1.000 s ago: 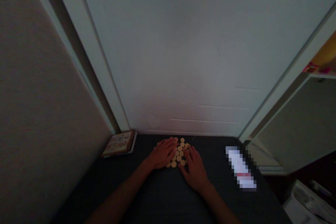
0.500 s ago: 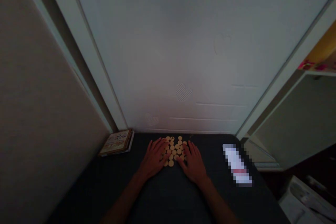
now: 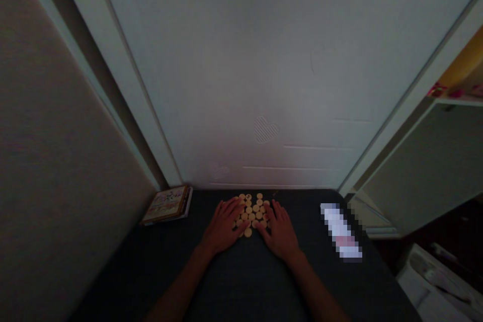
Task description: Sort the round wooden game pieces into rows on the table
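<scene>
Pale round discs (image 3: 249,210) are seen clustered on the dark table (image 3: 241,282) at six o'clock of the view, flanked at nine by the left hand (image 3: 223,227) and at three by the right hand (image 3: 282,235), both held palm-down, fingers spread over the outer discs.

No txt, brand or no. was legible for sure. L side, far: top book (image 3: 168,201) had dark print on a paler cover, too sm. & blurry to read. Ctr, far edge of the cluster: one wooden disc (image 3: 248,196) carried a dark mark, but whether no., letter or sign couldn't be told. R side: oblong item (image 3: 341,230) was pixelated, incl. its pinkish patch, so unreadable. Far: white panel (image 3: 226,85) bore an embossed striped heart (image 3: 265,130), w/ a fainter one lower L.
</scene>
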`<state>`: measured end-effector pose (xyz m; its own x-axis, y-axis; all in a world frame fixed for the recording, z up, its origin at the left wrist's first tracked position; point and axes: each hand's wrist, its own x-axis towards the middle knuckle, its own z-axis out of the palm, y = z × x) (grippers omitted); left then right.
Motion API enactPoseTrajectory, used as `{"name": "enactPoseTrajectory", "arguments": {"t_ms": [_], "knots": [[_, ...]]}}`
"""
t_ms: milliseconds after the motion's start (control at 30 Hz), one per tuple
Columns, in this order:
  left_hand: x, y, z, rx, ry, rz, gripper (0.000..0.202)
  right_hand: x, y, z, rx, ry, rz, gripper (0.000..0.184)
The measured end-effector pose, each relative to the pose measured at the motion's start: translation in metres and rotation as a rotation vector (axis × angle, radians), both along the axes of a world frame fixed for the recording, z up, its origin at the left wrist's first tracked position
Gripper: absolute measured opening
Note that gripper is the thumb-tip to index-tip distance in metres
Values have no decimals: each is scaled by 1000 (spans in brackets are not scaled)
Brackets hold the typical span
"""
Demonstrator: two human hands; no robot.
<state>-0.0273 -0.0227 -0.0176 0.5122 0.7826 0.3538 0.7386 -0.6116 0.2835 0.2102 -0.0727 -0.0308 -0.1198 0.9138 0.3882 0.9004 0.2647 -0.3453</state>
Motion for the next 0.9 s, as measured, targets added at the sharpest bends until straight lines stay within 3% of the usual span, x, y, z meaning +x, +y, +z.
{"name": "enactPoseTrajectory", "arguments": {"t_ms": [300, 500, 800, 900], "knots": [[0, -10, 10, -24, 0, -59, 54, 4, 8, -8, -5, -34, -2, 51], [-2, -25, 12, -13, 20, -138, 80, 10, 26, -2, -23, 0, 70, 47], [16, -9, 12, -16, 57, -112, 101, 8, 54, 7, -76, 223, 260, 48], [25, -3, 13, -15, 37, -124, 92, 9, 54, 5, -24, 311, 235, 49]]}}
